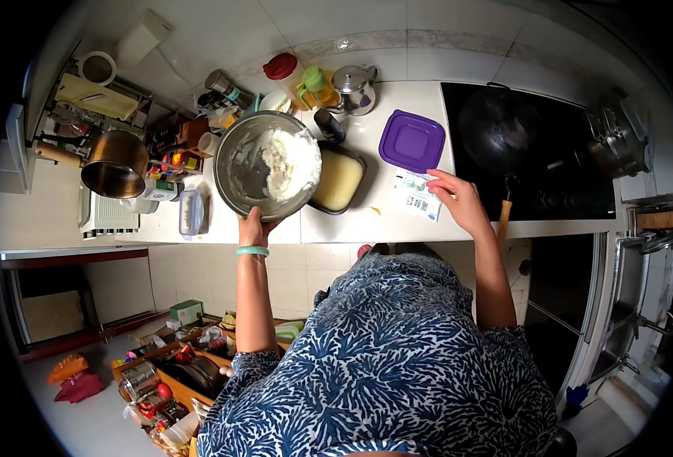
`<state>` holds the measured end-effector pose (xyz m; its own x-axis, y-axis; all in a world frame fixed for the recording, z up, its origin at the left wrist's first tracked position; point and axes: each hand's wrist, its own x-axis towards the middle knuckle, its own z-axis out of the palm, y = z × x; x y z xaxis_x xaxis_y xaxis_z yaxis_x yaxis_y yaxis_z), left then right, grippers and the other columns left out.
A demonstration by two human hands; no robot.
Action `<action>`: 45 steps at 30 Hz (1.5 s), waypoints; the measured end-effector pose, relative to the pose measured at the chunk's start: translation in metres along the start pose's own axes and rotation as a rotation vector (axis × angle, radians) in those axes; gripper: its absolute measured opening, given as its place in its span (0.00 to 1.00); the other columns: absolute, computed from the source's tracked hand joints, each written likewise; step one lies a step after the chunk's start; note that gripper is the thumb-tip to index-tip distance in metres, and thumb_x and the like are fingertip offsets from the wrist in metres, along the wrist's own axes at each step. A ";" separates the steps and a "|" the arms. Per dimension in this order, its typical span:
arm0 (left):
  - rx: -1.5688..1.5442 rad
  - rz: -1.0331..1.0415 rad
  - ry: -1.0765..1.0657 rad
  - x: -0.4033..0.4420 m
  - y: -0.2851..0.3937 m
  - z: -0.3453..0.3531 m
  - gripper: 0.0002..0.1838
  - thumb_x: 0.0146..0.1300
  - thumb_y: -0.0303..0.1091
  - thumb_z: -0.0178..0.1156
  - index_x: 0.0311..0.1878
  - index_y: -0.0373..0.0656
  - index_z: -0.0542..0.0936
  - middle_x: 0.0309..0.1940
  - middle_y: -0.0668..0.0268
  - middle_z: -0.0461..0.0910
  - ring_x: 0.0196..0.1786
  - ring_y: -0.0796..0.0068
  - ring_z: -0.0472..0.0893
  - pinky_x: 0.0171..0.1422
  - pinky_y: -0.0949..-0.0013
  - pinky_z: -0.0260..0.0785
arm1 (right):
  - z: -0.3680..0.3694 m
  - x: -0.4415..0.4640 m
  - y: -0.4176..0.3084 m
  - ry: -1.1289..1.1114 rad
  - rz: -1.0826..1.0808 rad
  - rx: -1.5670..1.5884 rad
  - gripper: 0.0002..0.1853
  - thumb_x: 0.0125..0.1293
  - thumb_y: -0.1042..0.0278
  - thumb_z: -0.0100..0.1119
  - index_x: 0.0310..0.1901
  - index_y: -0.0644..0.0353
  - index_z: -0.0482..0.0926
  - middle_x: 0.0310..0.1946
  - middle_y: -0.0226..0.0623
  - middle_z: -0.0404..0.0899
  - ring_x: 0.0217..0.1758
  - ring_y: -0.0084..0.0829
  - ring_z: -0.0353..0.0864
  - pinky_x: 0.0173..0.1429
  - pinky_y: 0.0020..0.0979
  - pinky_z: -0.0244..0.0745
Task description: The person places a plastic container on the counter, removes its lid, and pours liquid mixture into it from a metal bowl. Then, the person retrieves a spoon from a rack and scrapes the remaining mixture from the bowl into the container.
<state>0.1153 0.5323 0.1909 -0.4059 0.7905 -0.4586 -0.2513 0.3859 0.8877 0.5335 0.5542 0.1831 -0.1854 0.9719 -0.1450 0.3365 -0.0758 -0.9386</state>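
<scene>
Counter (355, 230), white, against a tiled wall. Stove (473, 186), black, set into its right end. Wok (498, 126), dark, on the stove, wooden handle toward the person. Bowl (234, 167), steel, at the counter's near edge, left of centre; white paste (291, 164) clings inside, mostly on the right. Pot (116, 164), copper-coloured, wooden-handled, far left. Container (363, 171), just right of the bowl and partly hidden by it, with pale yellow contents (338, 183). Lid (413, 142), purple, square, flat beside the stove. Kettle (358, 90), steel, near the wall. Packet (416, 202), white, printed, just below the lid. Left hand (256, 223): closed on the bowl's near rim, thumb uppermost. Right hand (457, 199): fingers bent, partly curled, at the packet's upper corner; whether it grips anything, cannot tell. Bottle (329, 126), dark, behind the container. Bangle (253, 250), pale green, on the left wrist.
</scene>
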 end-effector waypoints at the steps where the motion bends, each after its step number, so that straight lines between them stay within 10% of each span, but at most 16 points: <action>1: -0.001 0.001 0.000 0.004 -0.003 -0.004 0.27 0.57 0.20 0.40 0.63 0.29 0.57 0.54 0.46 0.71 0.51 0.48 0.79 0.52 0.50 0.81 | 0.000 0.000 0.002 0.009 0.005 0.005 0.18 0.65 0.77 0.55 0.57 0.65 0.75 0.42 0.44 0.84 0.46 0.31 0.84 0.51 0.27 0.76; 18: -0.047 -0.038 -0.113 0.025 -0.022 -0.006 0.31 0.59 0.22 0.41 0.68 0.40 0.51 0.58 0.49 0.67 0.50 0.50 0.79 0.45 0.52 0.83 | -0.001 -0.025 -0.007 0.091 0.070 -0.088 0.18 0.64 0.76 0.56 0.56 0.66 0.75 0.42 0.44 0.84 0.45 0.31 0.84 0.50 0.28 0.76; 28: 0.241 -0.067 -0.213 0.114 -0.063 0.003 0.26 0.68 0.46 0.50 0.58 0.33 0.71 0.54 0.53 0.74 0.54 0.59 0.76 0.55 0.59 0.76 | -0.025 -0.073 0.041 0.350 0.210 -0.153 0.19 0.67 0.69 0.57 0.59 0.58 0.74 0.44 0.40 0.83 0.44 0.32 0.83 0.50 0.31 0.77; 34: 0.273 -0.068 -0.424 0.108 -0.108 0.129 0.26 0.67 0.46 0.51 0.57 0.32 0.72 0.53 0.53 0.75 0.54 0.59 0.77 0.55 0.59 0.76 | -0.110 -0.218 0.018 1.077 0.260 -0.295 0.14 0.63 0.69 0.55 0.49 0.61 0.80 0.29 0.45 0.83 0.31 0.38 0.84 0.40 0.36 0.77; 36: 0.277 -0.059 -0.482 0.099 -0.116 0.157 0.26 0.67 0.46 0.51 0.57 0.32 0.72 0.53 0.53 0.75 0.54 0.59 0.77 0.54 0.59 0.76 | -0.143 -0.274 -0.007 1.319 0.328 -0.354 0.14 0.63 0.74 0.50 0.49 0.66 0.79 0.29 0.40 0.84 0.31 0.24 0.83 0.40 0.29 0.78; 38: 0.285 -0.059 -0.534 0.090 -0.126 0.185 0.26 0.67 0.46 0.52 0.57 0.32 0.72 0.53 0.53 0.75 0.53 0.59 0.77 0.54 0.59 0.76 | -0.177 -0.338 -0.025 1.480 0.599 -0.566 0.13 0.64 0.65 0.56 0.44 0.64 0.81 0.30 0.50 0.82 0.34 0.40 0.85 0.42 0.35 0.77; 45: 0.290 -0.054 -0.606 0.069 -0.144 0.257 0.26 0.66 0.45 0.53 0.57 0.32 0.72 0.53 0.53 0.75 0.53 0.59 0.77 0.54 0.59 0.76 | -0.232 -0.542 -0.113 2.112 0.635 -1.170 0.10 0.61 0.66 0.61 0.40 0.63 0.83 0.31 0.49 0.83 0.35 0.43 0.85 0.42 0.37 0.78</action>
<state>0.3494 0.6533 0.0425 0.1862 0.8612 -0.4729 0.0232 0.4773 0.8784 0.8099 0.0881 0.4400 0.5541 -0.1887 0.8108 0.2276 -0.9025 -0.3656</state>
